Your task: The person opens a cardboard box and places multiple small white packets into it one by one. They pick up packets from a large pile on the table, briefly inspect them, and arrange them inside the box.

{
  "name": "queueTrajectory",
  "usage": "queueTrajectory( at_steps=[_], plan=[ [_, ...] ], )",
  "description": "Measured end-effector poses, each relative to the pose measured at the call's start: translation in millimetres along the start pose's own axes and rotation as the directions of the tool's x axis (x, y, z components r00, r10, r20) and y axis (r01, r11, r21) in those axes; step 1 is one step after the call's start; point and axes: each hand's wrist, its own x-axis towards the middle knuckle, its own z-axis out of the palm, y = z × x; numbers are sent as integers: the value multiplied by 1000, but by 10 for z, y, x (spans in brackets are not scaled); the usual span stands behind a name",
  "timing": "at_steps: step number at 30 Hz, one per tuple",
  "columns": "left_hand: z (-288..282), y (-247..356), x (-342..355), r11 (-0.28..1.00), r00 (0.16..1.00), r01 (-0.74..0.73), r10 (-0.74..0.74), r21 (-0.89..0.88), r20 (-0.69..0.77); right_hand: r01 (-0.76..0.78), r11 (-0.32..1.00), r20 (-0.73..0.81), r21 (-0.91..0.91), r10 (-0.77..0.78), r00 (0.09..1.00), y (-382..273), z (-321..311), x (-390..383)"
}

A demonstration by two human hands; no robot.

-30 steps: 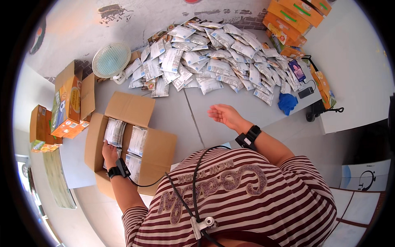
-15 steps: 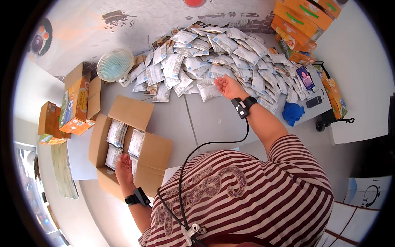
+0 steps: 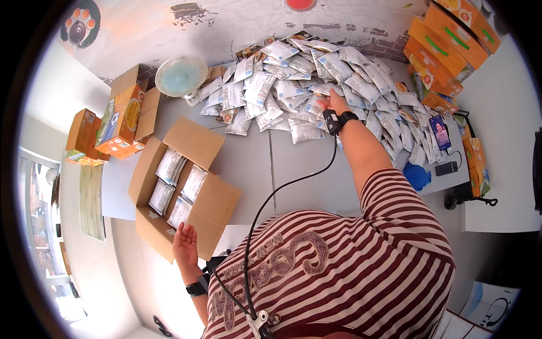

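Note:
My right hand point(image 3: 335, 104) reaches to the front of a large heap of white packets point(image 3: 259, 87). Its thumb and fingers are apart, at a white packet point(image 3: 322, 90), and its fingertips are partly hidden. At the lower left, my left hand point(image 3: 185, 247) is open and holds nothing, palm up with fingers stretched, just off the near edge of a cardboard box point(image 3: 212, 212). The box's flaps stand open. Inside, white packets point(image 3: 162, 196) are stacked in several groups, with a gap between the left and right groups.
A small fan point(image 3: 182, 78) stands left of the heap. Orange cartons point(image 3: 121, 121) are at the left, more orange boxes point(image 3: 446, 48) at the far right. A phone point(image 3: 439, 133), a black power bank point(image 3: 446, 168) and blue cloth point(image 3: 416, 176) lie at the table's right end. A cable point(image 3: 265, 212) hangs from my right wrist.
My right hand has turned inward against the packets, its fingers pointing more away from me. My left hand has drawn back from over the box to its near edge. The view has shifted slightly.

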Motion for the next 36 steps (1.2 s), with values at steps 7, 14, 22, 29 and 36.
queueTrajectory(
  at_steps=[7,14,22,29,36],
  plan=[
    [65,-44,12,1000,999,18,-18,3,50,14,974,13,224,-18,1000,47,-108,158],
    [401,10,186,997,986,58,-66,57,151,0,923,102,384,-43,994,190,-26,-499],
    [882,-35,382,972,903,139,-203,191,378,58,986,437,154,-121,891,499,-74,-1569],
    [1337,-114,484,923,716,218,-371,316,591,33,996,629,-77,23,777,690,282,-2480],
    [1661,-158,421,866,521,282,-500,413,692,20,987,725,-158,102,681,1075,523,-2832]
  ],
)
